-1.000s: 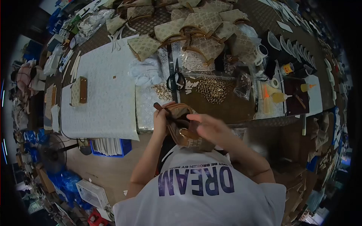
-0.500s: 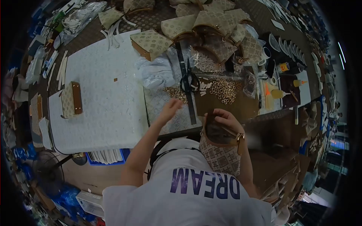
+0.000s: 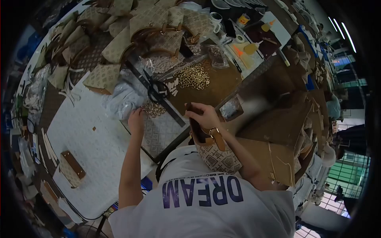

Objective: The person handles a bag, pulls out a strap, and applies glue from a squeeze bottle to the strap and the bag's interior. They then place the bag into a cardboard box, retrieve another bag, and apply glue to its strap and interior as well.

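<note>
My right hand (image 3: 204, 116) grips the upper edge of a patterned handbag (image 3: 218, 156) with a brown strap and gold buckle. The bag hangs open against my shirt, its dark inside partly showing. My left hand (image 3: 136, 120) is down at the left edge of a pile of small metal fittings (image 3: 154, 109), fingers drawn together; whatever they pinch is too small to make out. A crumpled clear plastic bag (image 3: 123, 101) lies just beyond that hand. Black-handled scissors (image 3: 156, 92) rest across a dark metal ruler (image 3: 170, 111) beside the pile.
Gold rings (image 3: 194, 76) are heaped on a brown board (image 3: 212, 89). More patterned bags (image 3: 154, 39) crowd the far side. Glue bottles (image 3: 252, 48) stand at the right. One small bag piece (image 3: 71, 168) sits on the white table cover (image 3: 99, 146). Cardboard (image 3: 262, 158) is at my right.
My view has turned to the right. My left hand has reached down to the metal fittings. My right hand still holds the handbag, which is now tilted differently.
</note>
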A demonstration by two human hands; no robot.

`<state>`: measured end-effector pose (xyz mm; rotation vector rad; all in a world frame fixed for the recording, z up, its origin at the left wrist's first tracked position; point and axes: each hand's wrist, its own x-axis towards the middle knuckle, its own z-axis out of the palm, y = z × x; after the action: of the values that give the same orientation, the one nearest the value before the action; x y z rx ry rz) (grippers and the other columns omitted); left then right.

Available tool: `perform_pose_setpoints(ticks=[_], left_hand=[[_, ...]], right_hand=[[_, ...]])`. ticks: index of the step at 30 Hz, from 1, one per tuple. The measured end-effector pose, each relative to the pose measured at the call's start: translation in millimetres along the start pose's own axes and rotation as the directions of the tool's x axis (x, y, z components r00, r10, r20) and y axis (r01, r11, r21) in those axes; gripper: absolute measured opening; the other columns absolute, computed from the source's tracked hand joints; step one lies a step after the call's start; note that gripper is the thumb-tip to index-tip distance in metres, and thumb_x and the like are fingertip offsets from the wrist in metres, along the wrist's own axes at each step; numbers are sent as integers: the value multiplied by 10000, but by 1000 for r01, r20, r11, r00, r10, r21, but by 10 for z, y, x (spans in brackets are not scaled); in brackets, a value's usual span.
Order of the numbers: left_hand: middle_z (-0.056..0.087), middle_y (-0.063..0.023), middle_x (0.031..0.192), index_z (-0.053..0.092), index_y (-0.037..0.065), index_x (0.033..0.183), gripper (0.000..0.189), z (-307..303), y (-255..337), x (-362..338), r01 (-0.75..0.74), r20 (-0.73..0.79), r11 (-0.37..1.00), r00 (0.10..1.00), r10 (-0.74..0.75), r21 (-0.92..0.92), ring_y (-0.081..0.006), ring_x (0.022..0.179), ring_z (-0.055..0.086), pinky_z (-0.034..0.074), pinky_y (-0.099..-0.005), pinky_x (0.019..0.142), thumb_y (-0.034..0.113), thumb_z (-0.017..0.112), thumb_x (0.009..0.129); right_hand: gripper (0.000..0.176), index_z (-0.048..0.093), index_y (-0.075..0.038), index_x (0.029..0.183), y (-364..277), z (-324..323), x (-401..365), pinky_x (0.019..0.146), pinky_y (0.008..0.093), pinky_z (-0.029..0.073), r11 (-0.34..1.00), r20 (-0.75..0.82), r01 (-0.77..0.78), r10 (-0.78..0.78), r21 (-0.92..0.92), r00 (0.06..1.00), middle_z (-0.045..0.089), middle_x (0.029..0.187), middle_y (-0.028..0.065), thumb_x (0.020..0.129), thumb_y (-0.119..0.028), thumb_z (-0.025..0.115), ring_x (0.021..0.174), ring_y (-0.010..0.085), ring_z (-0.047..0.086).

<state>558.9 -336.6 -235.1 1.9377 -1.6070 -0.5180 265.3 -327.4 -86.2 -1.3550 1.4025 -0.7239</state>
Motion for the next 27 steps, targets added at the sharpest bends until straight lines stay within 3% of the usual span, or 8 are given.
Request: perform_pose_setpoints(ticks=[6,7,9,12,16,20,23,27], left_hand=[[643,-103,750,652,64,950,173,-292,179,-9,3,94,995,996,-12,97,-254,672,597,474,-340,689,183,607,833],[651,-69,726,656,4,981,222,-221,96,-18,11,41,977,999,-3,-212,-161,683,596,474,-290,653,163,650,825],[659,-48,803,639,-47,1036,257,-278,404,82,355,234,773,934,-269,-526,-122,767,610,491,-243,668,127,652,848],[668,-71,845,627,-58,1079,291,-681,1668,104,366,328,384,930,-163,-848,-123,748,630,482,-200,622,104,671,841],[663,-70,873,633,-35,1078,258,-871,2292,229,340,411,491,911,41,-802,-114,774,616,494,-213,687,79,653,848],[658,-55,846,658,-35,1031,231,-847,2542,231,109,327,703,927,184,-703,-100,749,597,474,-219,674,62,670,822],[646,-52,815,682,-21,978,207,-870,2713,255,-264,220,855,893,392,-447,-106,726,586,464,-228,654,31,689,778],[626,-70,799,695,-10,926,178,-862,2983,214,-338,307,880,844,441,-334,-139,717,592,467,-246,632,-4,682,748]], right_hand=[[330,601,10,877,-341,-61,73,608,376,456,920,-154,320,-358,-224,921,589,774,218,798,-302,670,717,382,590],[315,579,6,829,-306,-69,130,589,401,438,901,-124,367,-401,-231,908,570,744,216,797,-295,667,700,395,576],[262,560,-9,815,-237,-14,178,587,429,434,867,-81,434,-464,-245,882,573,720,200,807,-256,644,697,398,576],[185,555,-26,834,-322,21,183,597,444,439,830,-14,485,-508,-275,861,579,707,189,821,-202,609,693,385,585],[115,559,-39,818,-465,-113,157,588,445,450,819,-34,489,-522,-301,852,594,717,186,802,-147,593,698,375,598],[101,555,-39,795,-316,-189,255,565,439,453,781,-77,518,-574,-348,815,584,673,173,754,-121,597,658,369,598],[110,560,-39,793,-333,-291,238,567,431,460,768,-52,504,-566,-396,823,588,674,167,729,-115,607,663,360,604],[229,559,-11,713,-248,-330,261,595,457,478,791,-80,481,-546,-380,834,598,666,184,633,-181,690,675,370,609]])
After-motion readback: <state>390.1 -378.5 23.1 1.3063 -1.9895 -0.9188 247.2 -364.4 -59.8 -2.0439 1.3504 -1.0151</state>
